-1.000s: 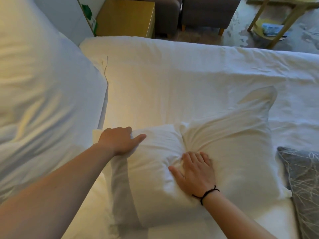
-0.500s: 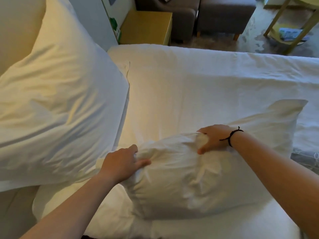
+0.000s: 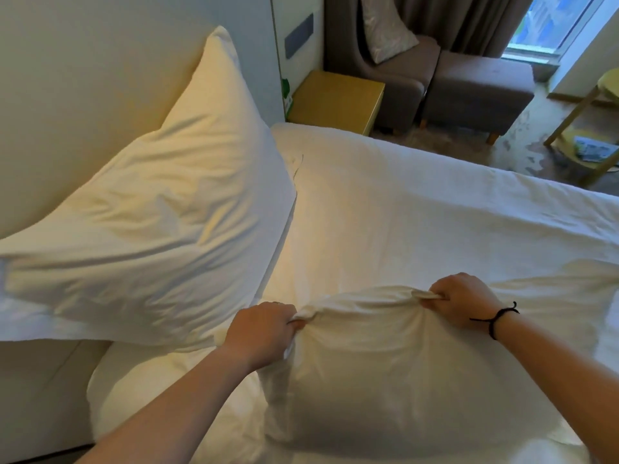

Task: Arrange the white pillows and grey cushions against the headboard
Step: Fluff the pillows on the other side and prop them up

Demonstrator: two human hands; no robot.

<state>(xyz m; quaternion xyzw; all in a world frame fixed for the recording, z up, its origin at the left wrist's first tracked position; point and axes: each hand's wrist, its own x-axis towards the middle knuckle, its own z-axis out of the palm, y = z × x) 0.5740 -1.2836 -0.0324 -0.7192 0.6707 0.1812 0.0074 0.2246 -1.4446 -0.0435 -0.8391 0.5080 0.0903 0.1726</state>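
A white pillow [image 3: 395, 373] is raised off the white bed [image 3: 418, 209] in front of me. My left hand [image 3: 259, 331] grips its upper left edge in a fist. My right hand [image 3: 464, 301], with a black band at the wrist, grips the upper edge further right, bunching the fabric. A second white pillow [image 3: 157, 222] leans against the cream headboard [image 3: 83, 88] at the left. No grey cushion is in view now.
A yellow bedside table [image 3: 338, 100] stands beyond the bed's far corner. Behind it are a brown armchair [image 3: 392, 78] with a pale cushion and a brown footstool [image 3: 475, 92]. A yellow side table [image 3: 589, 128] stands at the right by the window.
Both hands have closed into fists on the pillow's top edge and lifted it higher. The view has tilted up, and the grey cushion at the right has left the frame.
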